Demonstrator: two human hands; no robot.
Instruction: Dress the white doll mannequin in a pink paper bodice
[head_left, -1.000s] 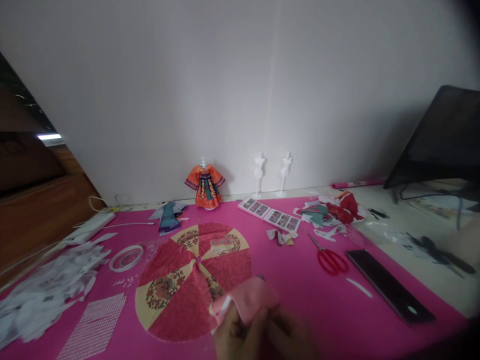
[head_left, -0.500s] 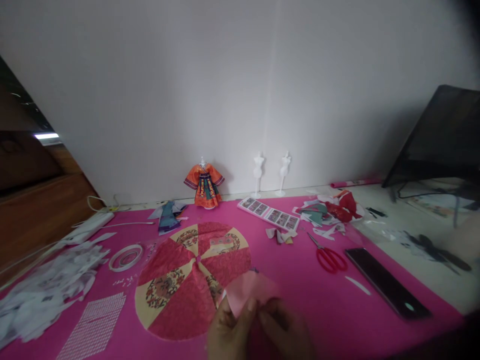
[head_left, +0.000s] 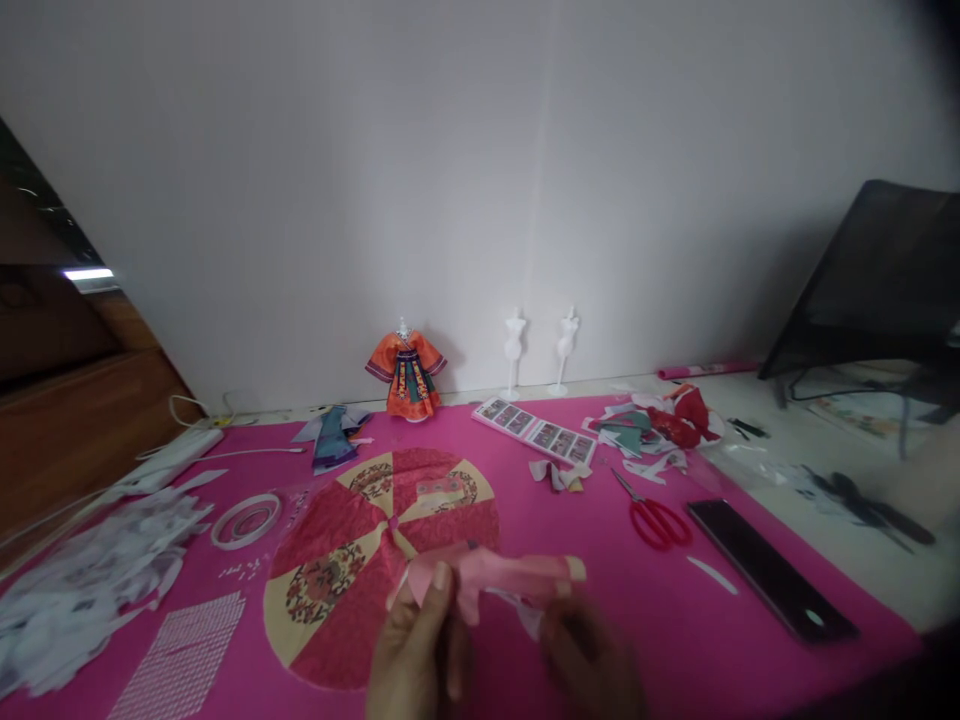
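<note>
My left hand and my right hand sit at the bottom edge, both pinching a small pink paper piece stretched between them. The pink piece hangs just above the near right edge of a round red and yellow patterned paper skirt lying flat on the pink mat. My right hand is blurred by motion.
Red scissors and a dark phone lie to the right. A tape roll, white paper scraps and a dotted sheet lie left. A dressed orange doll stand, two bare white stands and a sticker sheet stand farther back.
The pink piece has been pulled out wider between my hands. My left hand moved left and my right hand slightly right; the camera tilted a little.
</note>
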